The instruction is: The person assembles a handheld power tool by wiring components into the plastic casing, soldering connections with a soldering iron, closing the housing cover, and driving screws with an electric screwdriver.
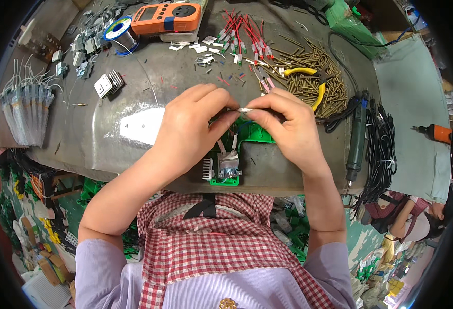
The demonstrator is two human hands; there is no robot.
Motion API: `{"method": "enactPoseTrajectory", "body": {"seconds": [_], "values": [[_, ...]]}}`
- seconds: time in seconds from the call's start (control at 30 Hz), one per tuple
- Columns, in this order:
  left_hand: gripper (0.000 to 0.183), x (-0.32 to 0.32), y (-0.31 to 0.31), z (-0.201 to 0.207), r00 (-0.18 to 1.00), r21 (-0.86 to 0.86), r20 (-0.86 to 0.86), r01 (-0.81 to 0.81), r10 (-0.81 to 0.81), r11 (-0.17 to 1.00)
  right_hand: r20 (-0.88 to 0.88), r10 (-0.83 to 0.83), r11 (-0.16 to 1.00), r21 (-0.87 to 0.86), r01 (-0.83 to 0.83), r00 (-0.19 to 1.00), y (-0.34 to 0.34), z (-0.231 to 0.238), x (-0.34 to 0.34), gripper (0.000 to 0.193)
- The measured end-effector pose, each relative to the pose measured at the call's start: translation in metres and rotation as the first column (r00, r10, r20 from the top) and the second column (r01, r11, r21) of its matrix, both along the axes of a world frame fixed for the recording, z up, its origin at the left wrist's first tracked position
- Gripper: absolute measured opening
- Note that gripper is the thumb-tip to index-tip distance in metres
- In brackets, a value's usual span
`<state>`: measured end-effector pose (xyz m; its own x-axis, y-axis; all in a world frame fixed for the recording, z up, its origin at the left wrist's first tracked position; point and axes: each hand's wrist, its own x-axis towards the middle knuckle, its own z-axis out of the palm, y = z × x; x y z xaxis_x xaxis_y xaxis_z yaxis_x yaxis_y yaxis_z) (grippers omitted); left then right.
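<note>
My left hand and my right hand meet above the front part of the bench. Between their pinched fingertips runs a thin white piece, sleeve-like in shape; its ends are hidden by the fingers. Directly below lies a green plastic housing, partly covered by my hands. Its near end holds a silvery metal part with wires running up from it. A white comb-like piece sits at the housing's left edge.
Yellow-handled pliers lie on a heap of brass-coloured rods. Red wires, an orange meter and a solder spool stand farther back. A dark green pen-shaped tool lies right. Another person is beyond the bench.
</note>
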<state>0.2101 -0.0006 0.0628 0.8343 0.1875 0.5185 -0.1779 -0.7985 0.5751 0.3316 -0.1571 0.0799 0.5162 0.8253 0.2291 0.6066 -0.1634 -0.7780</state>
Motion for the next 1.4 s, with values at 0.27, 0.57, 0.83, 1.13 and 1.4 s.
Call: {"method": "enactPoseTrajectory", "body": {"seconds": [0.27, 0.57, 0.83, 1.13, 1.4], "values": [[0.033, -0.003, -0.005, -0.002, 1.0, -0.082, 0.007, -0.024, 0.025, 0.996, -0.373, -0.019, 1.0, -0.024, 0.01, 0.928, -0.007, -0.005, 0.009, 0.018], [0.029, -0.003, -0.002, -0.007, 0.985, 0.347, 0.172, -0.087, 0.028, 0.934, -0.396, -0.011, 1.0, 0.016, 0.019, 0.918, 0.003, -0.011, 0.001, 0.017], [0.017, 0.001, -0.003, -0.008, 0.997, 0.02, 0.07, -0.02, 0.018, 1.0, 0.213, -0.032, 0.997, -0.067, 0.048, 0.976, 0.002, 0.017, -0.013, 0.013], [0.015, -0.007, 0.0, 0.0, 0.975, -0.372, -0.113, 0.135, -0.189, 0.918, -0.589, 0.128, 0.98, -0.05, -0.194, 0.798, -0.005, 0.004, 0.012, 0.011], [0.021, -0.006, -0.014, -0.002, 0.999, -0.185, -0.038, 0.007, -0.014, 0.983, -0.206, -0.055, 0.998, 0.026, 0.061, 0.977, -0.001, -0.008, -0.008, 0.017]]}}
